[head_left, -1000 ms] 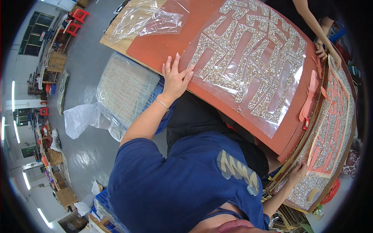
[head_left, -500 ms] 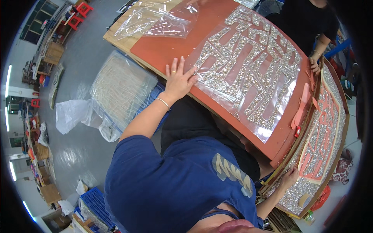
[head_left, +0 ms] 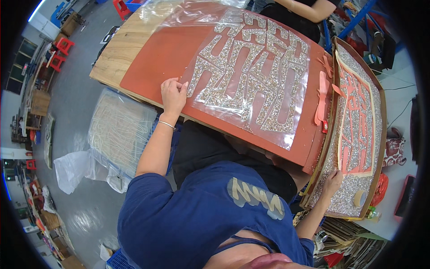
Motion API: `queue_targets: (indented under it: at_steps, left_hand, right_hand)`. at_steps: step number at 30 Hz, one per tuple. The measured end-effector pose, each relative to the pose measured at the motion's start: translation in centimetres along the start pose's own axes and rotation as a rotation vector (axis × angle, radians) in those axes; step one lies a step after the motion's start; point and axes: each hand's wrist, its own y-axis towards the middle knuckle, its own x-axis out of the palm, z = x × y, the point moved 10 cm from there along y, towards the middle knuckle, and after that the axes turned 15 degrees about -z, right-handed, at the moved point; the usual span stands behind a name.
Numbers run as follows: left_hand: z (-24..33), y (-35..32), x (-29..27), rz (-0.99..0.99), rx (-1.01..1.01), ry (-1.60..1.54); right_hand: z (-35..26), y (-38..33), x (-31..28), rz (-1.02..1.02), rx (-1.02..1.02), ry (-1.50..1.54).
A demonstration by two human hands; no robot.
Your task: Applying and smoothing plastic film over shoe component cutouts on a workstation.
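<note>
Clear plastic film (head_left: 286, 141) lies on a red-brown sheet (head_left: 148, 67), carrying glittery rhinestone pieces (head_left: 244, 71) with elongated openings. My left hand (head_left: 174, 99) is at the film's left edge, its fingers drawn together; whether they pinch the film or a small bit is too small to tell. To the right stands a wooden-rimmed tray (head_left: 380, 134) of loose glittering stones (head_left: 342, 197). A cream-bordered stencil (head_left: 358, 174) with pink strips lies in it. My right hand (head_left: 332, 181) grips the stencil's near left corner between thumb and fingers.
Pink cut-out pieces (head_left: 322, 96) and a small red object (head_left: 325, 126) lie beside the tray. A tape roll (head_left: 359, 197) sits on the stones. Left of the table is a plastic-covered stack (head_left: 121, 130) with a white bag (head_left: 71, 168). A co-worker's arm (head_left: 309, 10) shows at the far side.
My left hand has gone from spread flat on the sheet to fingers closed together. The co-worker's hand has left the tray's far end. The whole view has shifted; my right hand stays at the stencil corner.
</note>
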Motion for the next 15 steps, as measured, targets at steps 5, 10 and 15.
queue_targets:
  at_steps: [5,10,15]
  left_hand:
    - [-0.1,0.4,-0.6,0.042,-0.013,-0.025]
    - [-0.8,2.6,-1.9,0.227,-0.016,-0.258]
    - [-1.1,10.9,-0.4,-0.001,-0.088,-0.97]
  right_hand:
    - [0.2,0.5,0.3,-0.113,0.131,0.001]
    - [0.7,0.9,0.4,-0.176,0.282,-0.007]
    - [-3.4,3.4,-2.1,0.039,0.018,0.386]
